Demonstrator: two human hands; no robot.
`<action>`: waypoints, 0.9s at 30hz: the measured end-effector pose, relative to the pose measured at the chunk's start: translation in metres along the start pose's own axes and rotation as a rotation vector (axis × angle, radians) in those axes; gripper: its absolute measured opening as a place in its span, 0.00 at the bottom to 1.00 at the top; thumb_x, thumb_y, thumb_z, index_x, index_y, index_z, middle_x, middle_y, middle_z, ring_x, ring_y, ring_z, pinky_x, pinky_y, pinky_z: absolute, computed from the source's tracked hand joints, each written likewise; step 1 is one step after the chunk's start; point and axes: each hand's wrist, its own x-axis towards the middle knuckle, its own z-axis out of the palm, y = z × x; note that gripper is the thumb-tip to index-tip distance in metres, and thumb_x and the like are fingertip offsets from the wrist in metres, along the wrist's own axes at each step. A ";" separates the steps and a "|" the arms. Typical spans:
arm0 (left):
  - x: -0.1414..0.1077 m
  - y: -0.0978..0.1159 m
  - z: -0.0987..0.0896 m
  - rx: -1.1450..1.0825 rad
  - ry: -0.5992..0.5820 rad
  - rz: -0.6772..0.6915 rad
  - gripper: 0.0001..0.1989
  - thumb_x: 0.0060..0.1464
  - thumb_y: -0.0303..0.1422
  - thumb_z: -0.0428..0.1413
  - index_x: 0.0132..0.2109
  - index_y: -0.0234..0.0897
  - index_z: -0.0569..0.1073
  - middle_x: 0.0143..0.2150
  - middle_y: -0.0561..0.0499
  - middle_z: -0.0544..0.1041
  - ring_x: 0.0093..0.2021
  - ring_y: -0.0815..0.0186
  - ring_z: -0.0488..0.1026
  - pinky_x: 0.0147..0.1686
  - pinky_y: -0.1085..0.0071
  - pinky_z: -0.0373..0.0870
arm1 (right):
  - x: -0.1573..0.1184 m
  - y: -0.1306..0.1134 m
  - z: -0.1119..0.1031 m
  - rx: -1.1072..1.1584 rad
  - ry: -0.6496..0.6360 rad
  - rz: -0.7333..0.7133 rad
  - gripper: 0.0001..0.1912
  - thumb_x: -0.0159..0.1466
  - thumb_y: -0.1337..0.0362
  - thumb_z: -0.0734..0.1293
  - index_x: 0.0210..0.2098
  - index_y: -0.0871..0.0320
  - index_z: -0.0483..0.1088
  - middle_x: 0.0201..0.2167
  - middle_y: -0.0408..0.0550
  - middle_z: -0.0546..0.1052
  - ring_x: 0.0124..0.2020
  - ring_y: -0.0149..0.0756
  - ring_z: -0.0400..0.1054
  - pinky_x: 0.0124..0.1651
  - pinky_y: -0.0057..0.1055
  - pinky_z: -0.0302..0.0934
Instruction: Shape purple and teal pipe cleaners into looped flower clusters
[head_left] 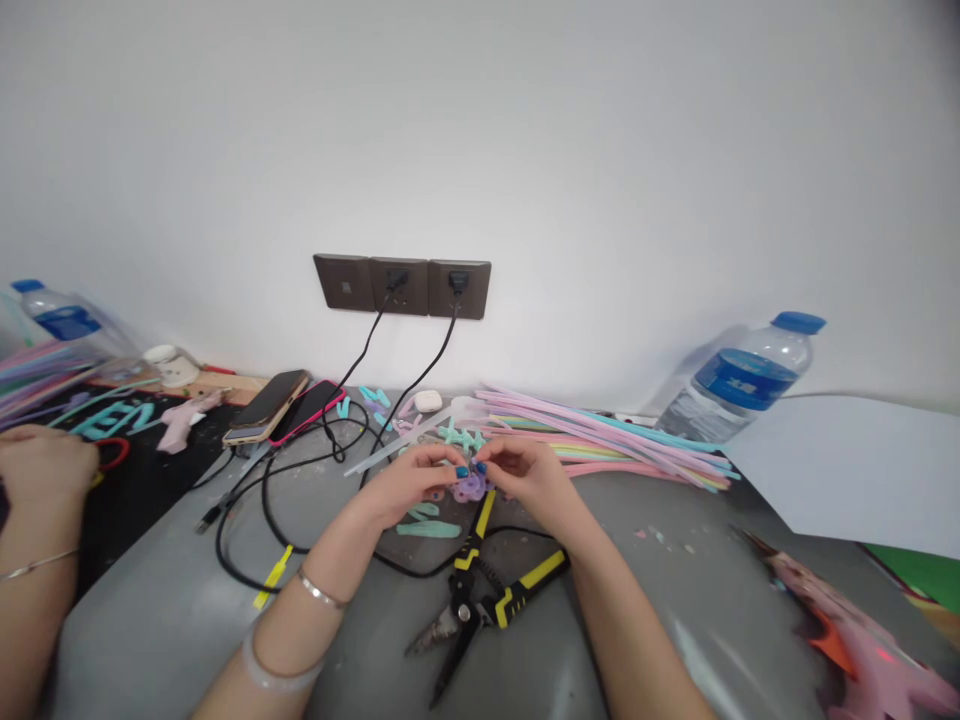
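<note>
Both of my hands meet at the middle of the table, pinching at a small purple looped piece (471, 487), perhaps bent from fuzzy pipe cleaner. My left hand (411, 482) grips it from the left with thumb and fingertips. From the other side, my right hand (531, 472) pinches its upper edge. The fingers hide part of the piece. Mint-green bent pieces (460, 437) lie just behind my hands, and short green strips (429, 528) lie below the left one. Yellow-and-black pliers (480, 600) rest in front with handles spread.
Pastel pipe cleaners (600, 430) lie in a bundle at the back right, near a water bottle (754, 370) and white paper (855, 470). A pink glue gun (862, 630) is at the right front. Cables (266, 500) and phones (270, 405) are at left. Another person's hand (45, 465) is far left.
</note>
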 end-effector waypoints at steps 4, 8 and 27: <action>0.001 -0.001 0.000 -0.003 0.006 -0.064 0.15 0.39 0.39 0.67 0.30 0.33 0.76 0.26 0.55 0.69 0.26 0.74 0.63 0.26 0.76 0.55 | -0.001 0.002 0.000 -0.049 -0.049 -0.010 0.03 0.55 0.64 0.69 0.28 0.57 0.73 0.25 0.44 0.73 0.26 0.33 0.67 0.30 0.30 0.63; 0.002 -0.003 -0.003 0.108 0.006 -0.064 0.14 0.41 0.40 0.65 0.31 0.32 0.78 0.25 0.54 0.70 0.24 0.74 0.59 0.25 0.76 0.53 | -0.002 0.004 0.001 -0.081 -0.072 -0.029 0.02 0.55 0.67 0.66 0.29 0.57 0.72 0.26 0.44 0.72 0.28 0.33 0.67 0.31 0.29 0.62; 0.003 -0.006 -0.018 0.297 -0.169 -0.075 0.17 0.44 0.43 0.64 0.29 0.32 0.75 0.22 0.56 0.64 0.22 0.74 0.55 0.21 0.75 0.44 | -0.009 -0.001 0.004 -0.199 -0.234 -0.074 0.10 0.54 0.75 0.61 0.30 0.56 0.70 0.27 0.41 0.69 0.27 0.30 0.62 0.29 0.24 0.56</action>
